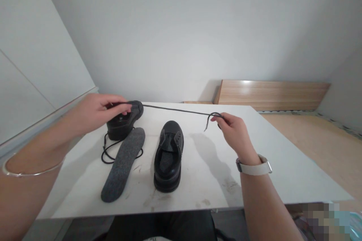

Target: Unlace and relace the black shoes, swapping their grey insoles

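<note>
A black shoelace (pixel 175 110) is stretched taut above the white table (pixel 277 165). My left hand (pixel 97 111) pinches one end of it, just over a black shoe (pixel 123 122) at the far left. My right hand (pixel 233 130) pinches the other end, which curls down past my fingers. A second black shoe (pixel 169 154) without a lace stands in the middle, toe pointing away from me. A grey insole (pixel 124 163) lies flat between the two shoes. Another black lace (pixel 109 152) lies looped beside the far shoe.
A wooden board (pixel 271 94) leans against the wall behind the table. A wooden floor (pixel 325 147) runs to the right. A white wall panel (pixel 34 67) stands close on the left. Faint smudges mark the table near its front edge.
</note>
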`<act>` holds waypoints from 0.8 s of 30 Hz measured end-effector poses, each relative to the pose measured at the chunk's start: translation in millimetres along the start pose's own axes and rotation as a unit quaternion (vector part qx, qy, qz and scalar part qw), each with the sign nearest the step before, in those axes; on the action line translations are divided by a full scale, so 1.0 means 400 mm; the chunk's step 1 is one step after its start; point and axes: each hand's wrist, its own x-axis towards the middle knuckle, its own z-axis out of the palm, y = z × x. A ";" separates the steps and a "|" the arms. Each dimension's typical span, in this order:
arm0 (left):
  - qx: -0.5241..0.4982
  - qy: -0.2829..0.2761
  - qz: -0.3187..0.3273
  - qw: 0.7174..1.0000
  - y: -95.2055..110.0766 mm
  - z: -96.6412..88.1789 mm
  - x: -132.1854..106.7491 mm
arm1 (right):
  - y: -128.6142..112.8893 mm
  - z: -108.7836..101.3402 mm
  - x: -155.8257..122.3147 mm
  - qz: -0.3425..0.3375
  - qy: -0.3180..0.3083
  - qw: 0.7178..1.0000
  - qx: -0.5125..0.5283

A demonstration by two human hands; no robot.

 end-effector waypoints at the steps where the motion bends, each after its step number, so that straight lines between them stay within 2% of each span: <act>1: -0.029 0.034 0.011 0.999 0.018 -0.007 -0.007 | -0.022 0.002 -0.004 -0.007 0.044 0.998 0.041; 3: -0.098 0.079 0.052 0.991 0.054 -0.005 -0.029 | -0.080 0.019 -0.021 -0.038 0.089 0.989 0.111; 5: -0.194 0.097 0.075 0.973 0.085 0.019 -0.061 | -0.148 0.052 -0.049 -0.075 0.061 0.984 0.152; 9: -0.348 0.004 0.059 0.935 0.133 0.099 -0.141 | -0.268 0.142 -0.119 -0.156 -0.158 0.965 0.139; 11: -0.325 -0.010 0.054 0.944 0.148 0.132 -0.176 | -0.301 0.182 -0.146 -0.182 -0.211 0.949 0.147; 13: -0.252 0.021 0.057 0.966 0.149 0.150 -0.199 | -0.314 0.206 -0.160 -0.197 -0.259 0.931 0.163; 15: -0.182 0.062 0.031 0.981 0.130 0.153 -0.207 | -0.312 0.213 -0.162 -0.210 -0.309 0.911 0.173; 17: -0.162 0.085 -0.015 0.983 0.091 0.144 -0.202 | -0.304 0.202 -0.154 -0.232 -0.330 0.900 0.166; 20: -0.187 0.116 -0.070 0.973 0.014 0.128 -0.182 | -0.294 0.160 -0.146 -0.269 -0.297 0.903 0.154; 22: -0.170 0.130 -0.095 0.972 -0.035 0.128 -0.169 | -0.289 0.121 -0.153 -0.281 -0.263 0.904 0.188; 24: -0.117 0.079 -0.100 0.985 -0.072 0.143 -0.162 | -0.281 0.079 -0.173 -0.288 -0.227 0.896 0.250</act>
